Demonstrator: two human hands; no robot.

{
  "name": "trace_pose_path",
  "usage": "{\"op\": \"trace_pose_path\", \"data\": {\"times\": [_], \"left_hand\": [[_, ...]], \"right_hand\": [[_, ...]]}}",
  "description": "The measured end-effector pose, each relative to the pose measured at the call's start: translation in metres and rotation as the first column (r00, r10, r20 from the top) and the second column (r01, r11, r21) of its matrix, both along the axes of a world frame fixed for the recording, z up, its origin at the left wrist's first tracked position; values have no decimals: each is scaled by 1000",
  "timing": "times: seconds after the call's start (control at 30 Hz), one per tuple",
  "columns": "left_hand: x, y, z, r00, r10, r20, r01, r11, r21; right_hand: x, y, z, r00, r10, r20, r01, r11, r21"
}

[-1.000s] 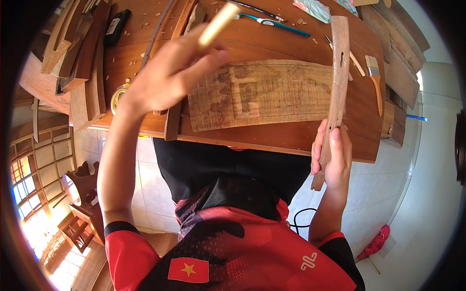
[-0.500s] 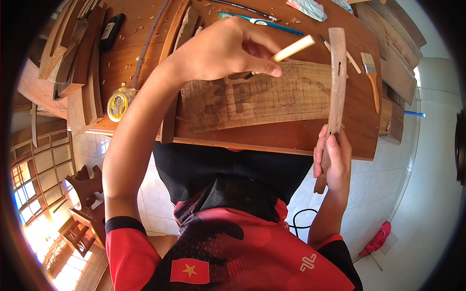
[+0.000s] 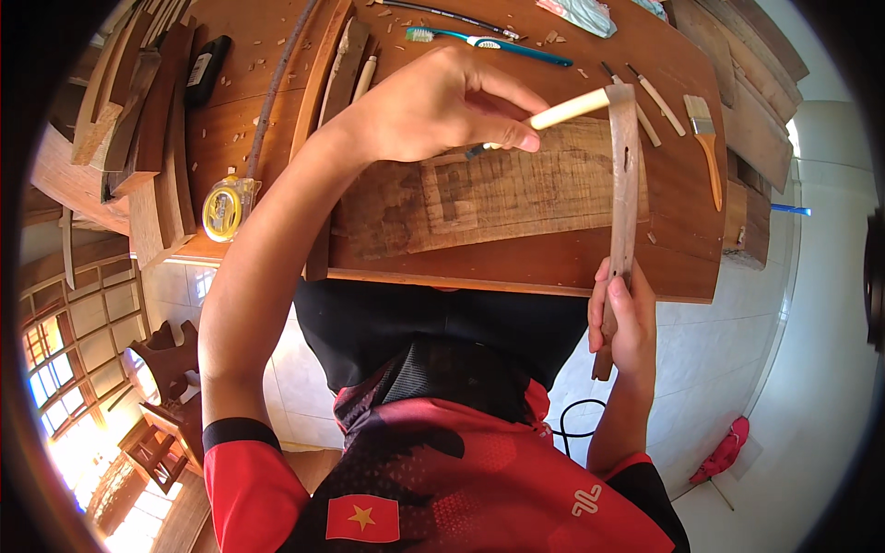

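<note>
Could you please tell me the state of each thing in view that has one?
Left hand: gripping the pale-handled chisel
Right hand: gripping the wooden bar
Pale-handled chisel: slanted, tip unclear
Wooden bar: held, far end at the chisel's handle end
Wooden board: lying flat, partly carved
Paintbrush: lying down, unheld
Toothbrush: lying down, unheld
Tape measure: set down, unheld

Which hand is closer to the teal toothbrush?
Left. The left hand, holding a pale-handled tool, is just below the toothbrush in view; the right hand, far lower, grips the wooden bar.
</note>
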State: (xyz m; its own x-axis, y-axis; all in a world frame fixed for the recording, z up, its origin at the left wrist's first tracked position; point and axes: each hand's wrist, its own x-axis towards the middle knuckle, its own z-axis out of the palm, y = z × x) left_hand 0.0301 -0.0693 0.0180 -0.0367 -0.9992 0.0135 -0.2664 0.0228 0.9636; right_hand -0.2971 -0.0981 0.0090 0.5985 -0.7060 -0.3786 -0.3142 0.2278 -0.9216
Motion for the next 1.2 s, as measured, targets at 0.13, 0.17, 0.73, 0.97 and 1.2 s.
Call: {"op": "trace_pose_path", "data": {"times": [0.13,0.17,0.73,0.97,1.2], "left_hand": [[0,-4,-2,998,-44,-39,45,999,28],[1,-5,-4,998,-53,-43,53,998,15],[3,-8,-24,969,-123,-216,131,991,25],[1,-7,-20,981,-100,-167,108,994,37],[-4,-6,-20,999,-42,-1,42,999,15]], "right_hand": [[-6,2,3,999,-29,23,28,1000,12],[-8,2,3,999,-33,30,33,999,15],[-6,25,9,970,-192,152,184,981,69],[-1,28,8,935,-272,226,242,959,150],[8,31,10,892,-380,245,347,923,169]]}}
